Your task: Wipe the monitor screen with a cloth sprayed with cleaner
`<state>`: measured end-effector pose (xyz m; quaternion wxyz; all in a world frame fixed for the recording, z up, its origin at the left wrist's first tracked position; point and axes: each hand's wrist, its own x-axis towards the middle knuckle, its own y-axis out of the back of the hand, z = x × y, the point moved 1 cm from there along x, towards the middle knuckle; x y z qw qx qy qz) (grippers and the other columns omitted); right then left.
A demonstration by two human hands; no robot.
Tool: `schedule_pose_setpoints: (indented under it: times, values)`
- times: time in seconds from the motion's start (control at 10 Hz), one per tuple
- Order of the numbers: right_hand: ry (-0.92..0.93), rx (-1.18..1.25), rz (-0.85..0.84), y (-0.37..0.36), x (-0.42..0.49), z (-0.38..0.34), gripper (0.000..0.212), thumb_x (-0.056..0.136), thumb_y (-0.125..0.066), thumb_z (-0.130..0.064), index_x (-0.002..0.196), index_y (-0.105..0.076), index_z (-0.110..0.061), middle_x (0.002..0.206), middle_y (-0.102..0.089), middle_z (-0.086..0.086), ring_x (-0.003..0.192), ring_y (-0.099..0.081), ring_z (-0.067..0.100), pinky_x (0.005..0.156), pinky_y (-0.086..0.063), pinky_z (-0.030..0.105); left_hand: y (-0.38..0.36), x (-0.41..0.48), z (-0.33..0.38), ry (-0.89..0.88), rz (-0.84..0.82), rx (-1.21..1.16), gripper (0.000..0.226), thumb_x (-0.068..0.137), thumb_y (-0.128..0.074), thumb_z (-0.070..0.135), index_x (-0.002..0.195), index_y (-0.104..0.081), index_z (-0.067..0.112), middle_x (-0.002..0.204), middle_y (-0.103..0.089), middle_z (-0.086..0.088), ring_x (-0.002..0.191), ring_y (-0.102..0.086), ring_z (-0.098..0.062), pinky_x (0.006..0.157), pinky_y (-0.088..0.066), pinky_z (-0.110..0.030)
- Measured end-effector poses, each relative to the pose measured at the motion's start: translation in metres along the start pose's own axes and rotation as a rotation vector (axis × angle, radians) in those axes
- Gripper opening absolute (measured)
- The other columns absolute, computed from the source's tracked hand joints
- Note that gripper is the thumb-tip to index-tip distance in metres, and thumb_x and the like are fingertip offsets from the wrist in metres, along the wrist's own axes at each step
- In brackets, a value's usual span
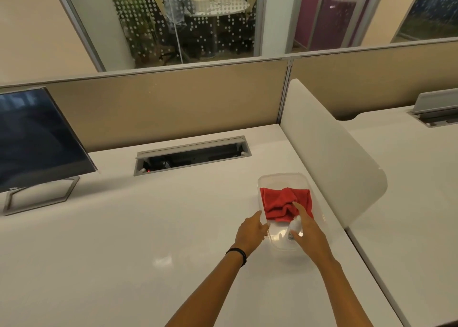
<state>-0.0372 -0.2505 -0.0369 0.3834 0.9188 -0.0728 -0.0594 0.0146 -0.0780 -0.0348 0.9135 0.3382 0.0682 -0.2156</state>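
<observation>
A clear plastic tub point(280, 178) stands on the white desk at the right. A crumpled red cloth point(277, 202) lies in its far half. My right hand point(307, 232) reaches into the tub and grips a small white spray bottle point(295, 225) lying beside the cloth; its index finger touches the cloth. My left hand point(251, 230) holds the tub's left rim. The dark monitor point(37, 138) stands on a grey stand at the far left of the desk, well away from both hands.
A grey cable tray point(192, 154) with an open lid is set into the desk behind the tub. A white curved divider point(329, 153) rises just right of the tub. A beige partition point(173, 103) closes the back of the desk.
</observation>
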Motion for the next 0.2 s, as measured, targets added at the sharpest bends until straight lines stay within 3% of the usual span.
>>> schedule_pose_setpoints:
  times: [0.1, 0.2]
  values:
    - [-0.006, -0.085, 0.040, 0.003, 0.000, -0.014, 0.090, 0.075, -0.076, -0.020, 0.146, -0.021, -0.020, 0.141, -0.043, 0.008, 0.124, -0.046, 0.028, 0.100, -0.041, 0.039, 0.009, -0.009, -0.005, -0.006, -0.017, 0.088, 0.050, 0.096, -0.044, 0.036, 0.140, -0.033, 0.017, 0.110, -0.067, -0.008, 0.097, -0.064, -0.023, 0.092, -0.048, -0.032]
    - [0.120, -0.123, 0.255, 0.002, -0.004, -0.050, 0.069, 0.079, -0.073, -0.016, 0.138, -0.038, -0.009, 0.133, -0.050, 0.014, 0.122, -0.048, 0.033, 0.101, -0.042, 0.045, 0.034, -0.019, -0.022, -0.003, -0.003, 0.189, 0.049, 0.097, -0.039, 0.035, 0.142, -0.031, 0.014, 0.123, -0.061, -0.010, 0.110, -0.058, -0.025, 0.099, -0.045, -0.035]
